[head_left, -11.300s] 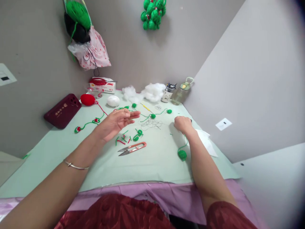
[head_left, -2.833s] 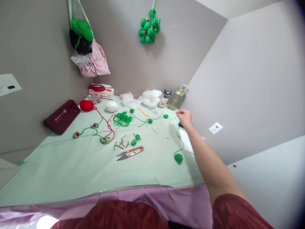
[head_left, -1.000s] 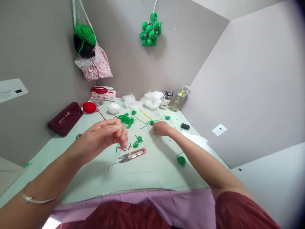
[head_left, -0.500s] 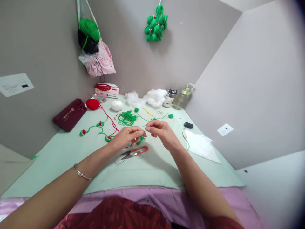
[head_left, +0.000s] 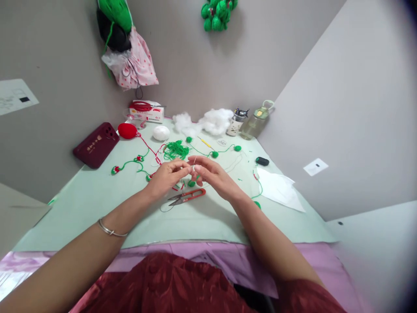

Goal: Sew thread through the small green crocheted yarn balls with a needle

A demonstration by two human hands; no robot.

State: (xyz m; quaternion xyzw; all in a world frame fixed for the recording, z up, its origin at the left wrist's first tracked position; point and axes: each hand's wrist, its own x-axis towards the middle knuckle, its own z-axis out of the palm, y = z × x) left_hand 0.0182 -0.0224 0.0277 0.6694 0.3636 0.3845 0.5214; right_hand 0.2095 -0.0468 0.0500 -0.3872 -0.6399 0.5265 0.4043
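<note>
Above the middle of the desk (head_left: pixel 211 226), in the head view, two bare hands are resting close together, fingertips by fingertips. The left hand (head_left: pixel 167 178) is pinching a thin pale thing (head_left: pixel 194 161) with its thumb and first finger, and this thing is sticking up between the hands. It is looking too small to name. The right hand (head_left: pixel 213 174) is curving in from the other side, but I cannot tell if it is gripping the thing too. A silver bangle (head_left: pixel 111 232) is circling the left wrist.

Between the hands and the front edge, orange snips (head_left: pixel 184 199) are lying with their blades pointing to the left edge. A dark thread (head_left: pixel 166 211) is curling beside the blades.

Just behind the hands, a green yarn heap (head_left: pixel 176 150) is spreading out. Toward the back left corner, a red ball (head_left: pixel 127 131) and a white ball (head_left: pixel 160 133) are sitting, and a dark red case (head_left: pixel 97 145) is leaning by the left edge. Along the back edge, white fluff (head_left: pixel 216 121) is lying, and a bottle (head_left: pixel 256 124) is standing at the back right corner. Near the right edge, a black spool (head_left: pixel 262 161) is lying behind some white paper (head_left: pixel 280 191).
</note>
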